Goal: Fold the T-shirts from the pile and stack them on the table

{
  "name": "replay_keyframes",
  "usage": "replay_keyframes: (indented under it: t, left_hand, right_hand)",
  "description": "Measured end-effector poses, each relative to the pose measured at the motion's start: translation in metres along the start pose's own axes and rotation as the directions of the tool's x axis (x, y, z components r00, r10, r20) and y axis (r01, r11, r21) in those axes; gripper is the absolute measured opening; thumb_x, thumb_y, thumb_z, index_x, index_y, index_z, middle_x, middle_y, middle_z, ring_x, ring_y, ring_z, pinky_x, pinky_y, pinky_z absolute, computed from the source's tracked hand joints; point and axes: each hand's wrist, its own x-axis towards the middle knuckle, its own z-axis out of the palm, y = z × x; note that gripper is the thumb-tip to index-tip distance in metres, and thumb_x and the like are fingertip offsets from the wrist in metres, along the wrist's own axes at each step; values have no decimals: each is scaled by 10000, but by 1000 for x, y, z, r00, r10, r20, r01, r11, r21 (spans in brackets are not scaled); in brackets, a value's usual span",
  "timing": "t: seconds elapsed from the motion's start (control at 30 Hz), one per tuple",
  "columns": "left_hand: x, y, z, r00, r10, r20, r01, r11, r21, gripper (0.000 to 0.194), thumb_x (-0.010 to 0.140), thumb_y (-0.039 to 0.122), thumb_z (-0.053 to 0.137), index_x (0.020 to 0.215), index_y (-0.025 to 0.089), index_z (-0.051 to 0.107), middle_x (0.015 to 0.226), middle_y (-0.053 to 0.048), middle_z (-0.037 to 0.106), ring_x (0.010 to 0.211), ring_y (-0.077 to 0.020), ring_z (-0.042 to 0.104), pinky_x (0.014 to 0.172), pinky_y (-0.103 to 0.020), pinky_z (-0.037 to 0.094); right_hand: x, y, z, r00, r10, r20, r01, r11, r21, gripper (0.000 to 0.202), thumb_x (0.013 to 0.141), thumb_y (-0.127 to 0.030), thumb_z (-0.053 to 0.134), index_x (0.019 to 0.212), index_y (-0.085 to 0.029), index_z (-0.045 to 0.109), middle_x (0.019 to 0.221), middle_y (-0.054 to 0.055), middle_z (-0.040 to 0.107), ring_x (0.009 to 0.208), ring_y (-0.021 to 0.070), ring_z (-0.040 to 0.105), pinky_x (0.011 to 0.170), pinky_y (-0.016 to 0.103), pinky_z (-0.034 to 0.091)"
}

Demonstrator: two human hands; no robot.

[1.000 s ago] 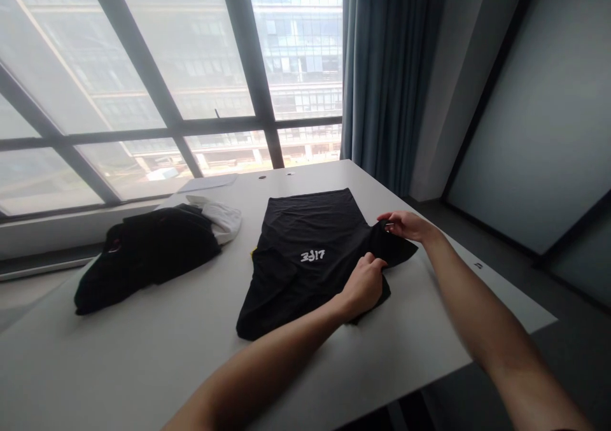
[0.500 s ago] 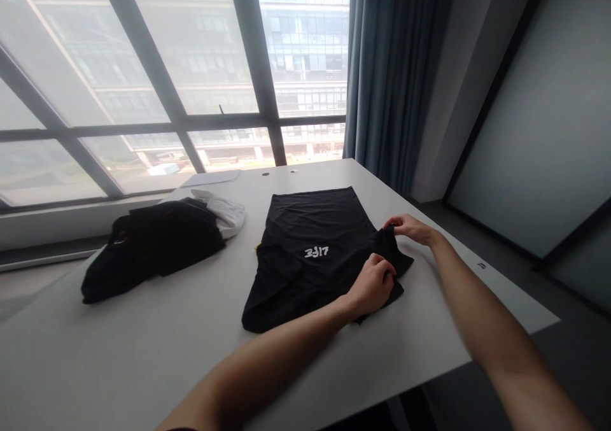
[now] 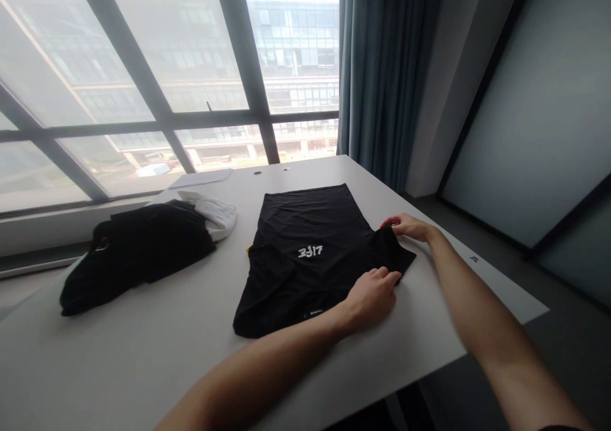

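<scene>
A black T-shirt [image 3: 286,227] lies spread on the white table, its hem toward the window and its collar toward me. White lettering [image 3: 310,251] on it reads LIFE upside down from here. My right hand [image 3: 405,226] pinches the far corner of the sleeve on the right. Nearer to me, my left hand [image 3: 373,296] has its fingers curled over the sleeve's near edge, gripping the cloth. That sleeve [image 3: 394,249] stretches out between the two hands. My left forearm covers part of the collar, where a small white print shows.
On the left of the table [image 3: 157,361] lies a heap of black clothing [image 3: 143,246], with a white cloth [image 3: 214,214] against its far end. A flat white sheet [image 3: 200,178] lies by the window. A blue curtain [image 3: 386,74] hangs behind the table's far right corner.
The bunched sleeve is now drawn out flatter to the right. My left hand has turned slightly at its near edge. The small collar print has come into sight, and the view has shifted a little.
</scene>
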Motion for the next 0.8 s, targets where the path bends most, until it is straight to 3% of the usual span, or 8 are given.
replay_keyframes:
  t: [0.13, 0.23, 0.33, 0.43, 0.6, 0.7, 0.8]
  left_hand:
    - [-3, 3, -2, 1000, 15, 22, -16, 997, 76, 417, 965, 264, 488, 1374, 240, 565, 1070, -76, 630, 987, -250, 611, 898, -370, 503]
    - [-6, 6, -6, 998, 52, 26, -55, 994, 98, 429, 993, 380, 490, 1398, 251, 542, 1082, -82, 612, 979, -257, 602, 866, -376, 504]
    - [-7, 8, -9, 997, 81, 20, -82, 993, 87, 442, 998, 402, 496, 1418, 267, 526, 1096, -76, 608, 976, -256, 597, 855, -376, 507]
    - [-5, 7, -11, 999, 47, -18, -47, 999, 19, 390, 1001, 370, 504, 1366, 258, 578, 1103, -70, 617, 1002, -254, 594, 902, -380, 503]
    - [9, -3, -13, 969, -145, -201, 82, 953, -290, 277, 957, 250, 548, 1191, 213, 690, 1080, -65, 640, 1024, -228, 604, 954, -340, 490]
    - [20, -15, -17, 906, -331, -264, 154, 838, -524, 240, 914, 161, 552, 1090, 183, 713, 1020, -55, 657, 908, -180, 622, 883, -292, 507]
    - [29, -30, -22, 847, -474, -239, 203, 705, -680, 264, 878, 99, 544, 1072, 155, 713, 1011, -64, 690, 877, -169, 631, 852, -284, 509]
  right_hand:
    - [-5, -7, -4, 985, 145, -89, -152, 985, -87, 434, 673, -332, 838, 1041, -148, 699, 840, 56, 698, 728, 158, 635, 635, 248, 503]
    - [-12, -15, -6, 940, 297, -168, -331, 914, -233, 314, 737, -369, 824, 905, -142, 688, 770, 69, 666, 711, 173, 633, 625, 283, 536]
    - [-16, -22, -2, 905, 403, -133, -424, 844, -329, 345, 722, -424, 848, 775, -136, 665, 688, 54, 624, 656, 161, 598, 617, 320, 560]
    - [-15, -27, 7, 884, 458, -90, -443, 762, -472, 320, 653, -353, 886, 712, -137, 657, 597, 14, 577, 587, 143, 550, 583, 313, 536]
    - [-10, -28, 15, 945, 327, -8, -254, 718, -648, 244, 590, -209, 848, 598, -153, 611, 540, -21, 535, 566, 131, 521, 547, 252, 459]
    - [-15, -31, 12, 947, 321, 7, -261, 782, -566, 226, 627, -229, 817, 648, -165, 601, 584, -23, 546, 575, 128, 535, 541, 245, 470]
    - [-23, -37, 8, 948, 316, 24, -273, 854, -443, 221, 670, -251, 801, 742, -177, 606, 649, -21, 564, 580, 116, 540, 542, 244, 493]
